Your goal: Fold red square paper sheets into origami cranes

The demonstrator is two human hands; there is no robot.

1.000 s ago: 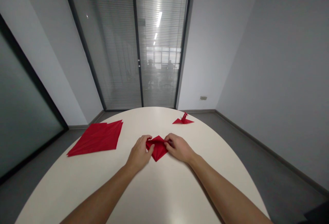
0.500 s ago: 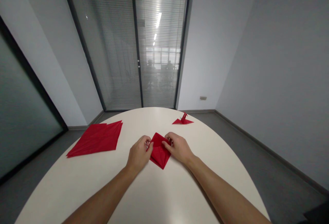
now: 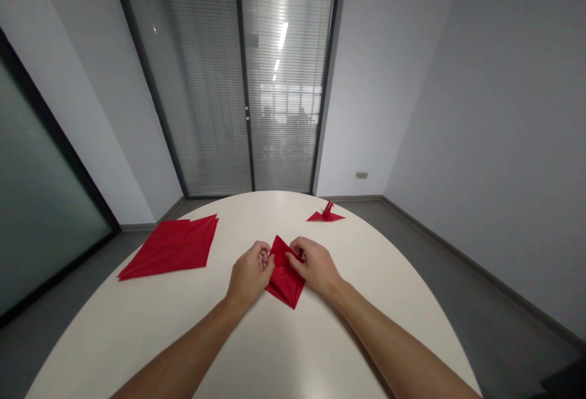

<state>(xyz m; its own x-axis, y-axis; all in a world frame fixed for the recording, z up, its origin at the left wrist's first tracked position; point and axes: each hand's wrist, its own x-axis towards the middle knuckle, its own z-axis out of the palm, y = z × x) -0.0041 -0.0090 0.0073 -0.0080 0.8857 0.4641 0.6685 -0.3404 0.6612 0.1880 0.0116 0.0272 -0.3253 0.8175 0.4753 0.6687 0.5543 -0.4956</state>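
Note:
A folded red paper (image 3: 284, 280) lies on the white round table (image 3: 284, 350) in front of me, shaped like a diamond with its tip toward me. My left hand (image 3: 248, 276) pinches its left edge with curled fingers. My right hand (image 3: 314, 266) pinches its upper right edge, thumb and fingers pressed together on the paper. Both hands rest on the table.
A stack of flat red paper sheets (image 3: 171, 244) lies at the left of the table. A finished red paper crane (image 3: 326, 213) stands at the far side. Beyond the table are glass doors with blinds (image 3: 238, 82) and grey walls.
The red paper has turned and slid toward me, now showing a longer diamond with its tip nearer. Both hands moved closer together and slightly toward me, still pinching it.

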